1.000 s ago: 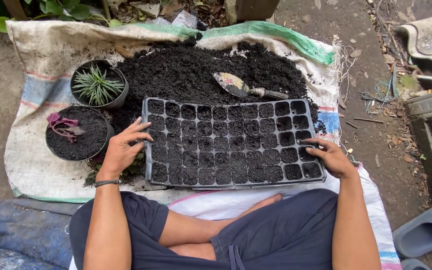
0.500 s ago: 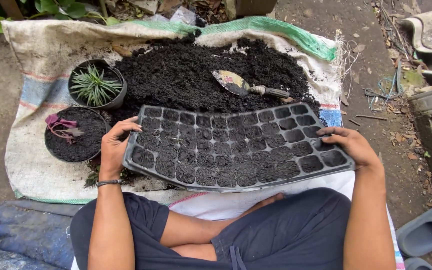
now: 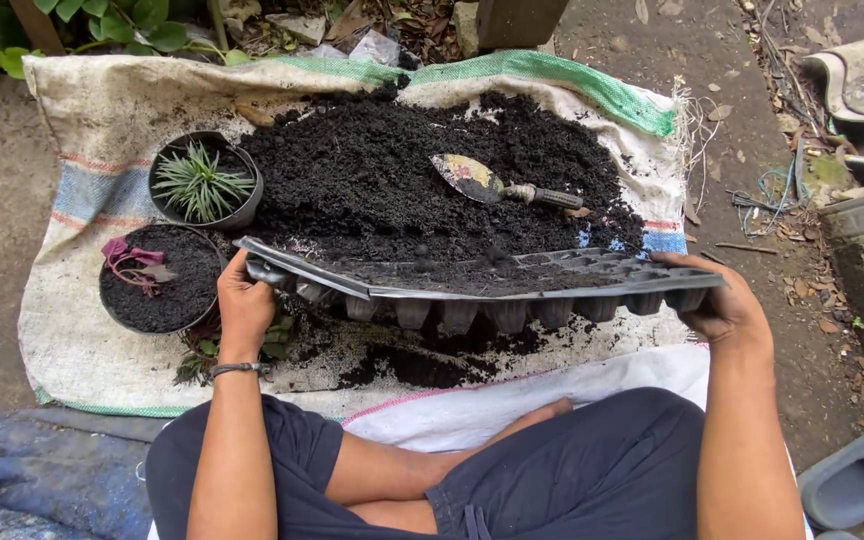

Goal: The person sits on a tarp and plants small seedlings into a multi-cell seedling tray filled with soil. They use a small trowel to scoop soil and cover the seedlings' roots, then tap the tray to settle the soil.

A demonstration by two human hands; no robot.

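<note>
seed tray (image 3: 482,290) black, soil-filled, tilted, lifted off sack

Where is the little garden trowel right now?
In the head view the trowel lies on top of the heap of dark soil on the woven sack, just beyond the black seedling tray, toward the right hand side.

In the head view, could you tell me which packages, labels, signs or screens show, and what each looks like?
No labels, signs or screens show.
Woven sack: spread flat under the soil, off-white with blue, red and green stripes.
Crumpled plastic wrapper: top centre among leaves, clear-grey.
</note>
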